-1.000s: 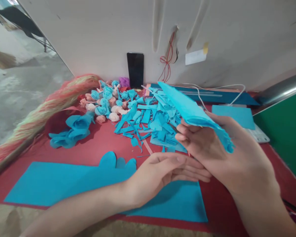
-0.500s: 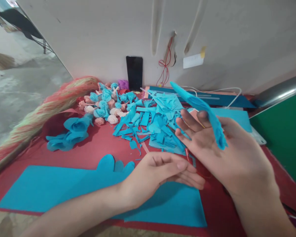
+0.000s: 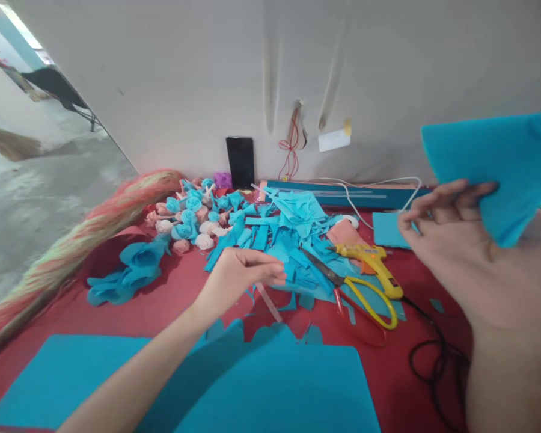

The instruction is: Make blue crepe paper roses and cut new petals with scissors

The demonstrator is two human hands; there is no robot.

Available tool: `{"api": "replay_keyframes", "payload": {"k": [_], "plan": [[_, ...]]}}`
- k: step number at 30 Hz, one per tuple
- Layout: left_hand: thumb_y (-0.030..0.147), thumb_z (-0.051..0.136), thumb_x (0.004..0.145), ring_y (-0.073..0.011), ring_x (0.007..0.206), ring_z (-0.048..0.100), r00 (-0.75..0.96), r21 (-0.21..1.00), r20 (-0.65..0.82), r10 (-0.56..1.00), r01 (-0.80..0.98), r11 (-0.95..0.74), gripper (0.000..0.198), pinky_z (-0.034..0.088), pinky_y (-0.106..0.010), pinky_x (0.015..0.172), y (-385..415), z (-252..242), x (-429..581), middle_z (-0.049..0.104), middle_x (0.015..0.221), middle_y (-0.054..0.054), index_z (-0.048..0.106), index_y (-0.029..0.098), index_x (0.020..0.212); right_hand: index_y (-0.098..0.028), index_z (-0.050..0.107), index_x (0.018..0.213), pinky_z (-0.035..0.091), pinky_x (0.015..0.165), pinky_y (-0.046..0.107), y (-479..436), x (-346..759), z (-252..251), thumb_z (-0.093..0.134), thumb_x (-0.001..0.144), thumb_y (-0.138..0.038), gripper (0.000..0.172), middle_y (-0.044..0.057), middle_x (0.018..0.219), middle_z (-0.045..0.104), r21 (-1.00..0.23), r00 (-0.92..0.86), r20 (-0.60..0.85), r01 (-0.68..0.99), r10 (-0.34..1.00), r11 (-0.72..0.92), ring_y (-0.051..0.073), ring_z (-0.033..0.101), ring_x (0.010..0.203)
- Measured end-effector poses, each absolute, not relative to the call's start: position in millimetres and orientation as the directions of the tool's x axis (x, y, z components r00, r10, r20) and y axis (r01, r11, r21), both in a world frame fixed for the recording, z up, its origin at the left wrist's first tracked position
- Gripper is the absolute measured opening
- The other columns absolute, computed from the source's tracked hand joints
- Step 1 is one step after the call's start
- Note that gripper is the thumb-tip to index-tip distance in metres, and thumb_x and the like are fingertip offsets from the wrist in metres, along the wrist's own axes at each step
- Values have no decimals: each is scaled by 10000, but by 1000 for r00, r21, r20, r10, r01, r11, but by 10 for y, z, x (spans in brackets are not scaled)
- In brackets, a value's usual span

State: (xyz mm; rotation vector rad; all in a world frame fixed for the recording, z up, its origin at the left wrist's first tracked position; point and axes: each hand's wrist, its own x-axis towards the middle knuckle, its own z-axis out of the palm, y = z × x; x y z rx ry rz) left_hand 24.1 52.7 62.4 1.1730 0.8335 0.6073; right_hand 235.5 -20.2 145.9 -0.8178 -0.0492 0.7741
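My right hand [image 3: 469,276] is raised at the right, palm turned up. It holds a piece of blue paper [image 3: 500,162] that stands above the fingers and partly hides the palm and thumb. My left hand [image 3: 238,276] hangs over the near edge of a pile of blue paper scraps [image 3: 293,240], its fingertips pinched together. Whether a small scrap sits between them I cannot tell. Below my left arm lie wide blue paper sheets [image 3: 261,385], with rounded petal pieces [image 3: 275,334] along their far edge.
Scissors [image 3: 342,279] with yellow and red handles lie beside a yellow glue gun [image 3: 379,267] with a black cord. Paper flowers [image 3: 193,210] are heaped at the back left, near larger blue flowers [image 3: 135,270]. A phone [image 3: 241,162] leans on the wall behind the red tabletop.
My right hand has moved right with the blue paper, which now shows its broad face. My left hand has moved up and left. The scissors and glue gun have come into sight.
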Motion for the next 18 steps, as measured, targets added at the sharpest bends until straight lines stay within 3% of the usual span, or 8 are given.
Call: {"api": "replay_keyframes", "payload": {"k": [3,7,11,18], "plan": [[274,621,751,-172,781,675,549,976,-201,811,44,212,182,534,-268,726,739,560,196,724,825,-21,666,164,890,-168,511,611,443,635,234,-222,2393,1502,325,758,-47,265,-38,634,526,-671,733,-258,-605,630,429,42,582,614],[258,571,801,-208,1004,598,608,985,-174,775,109,135,312,473,-356,882,940,510,207,638,1083,-102,561,117,1079,-180,517,598,429,591,252,-248,2392,1526,349,746,-39,264,-26,607,529,-660,700,-288,-640,653,394,65,568,595],[263,516,846,-203,965,573,609,969,-183,772,245,36,288,484,-415,818,1103,559,279,565,1107,-91,517,128,1101,-182,531,579,448,642,243,-277,2382,1540,371,789,-82,282,-19,620,559,-655,673,-289,-657,681,372,69,573,628],[291,502,852,-185,894,576,593,886,-160,789,440,-150,280,500,-378,751,1359,712,442,562,1062,-78,518,135,1083,-169,554,574,462,644,234,-322,2429,1500,367,821,-111,315,-14,627,559,-660,653,-222,-648,724,382,75,580,640]]}}
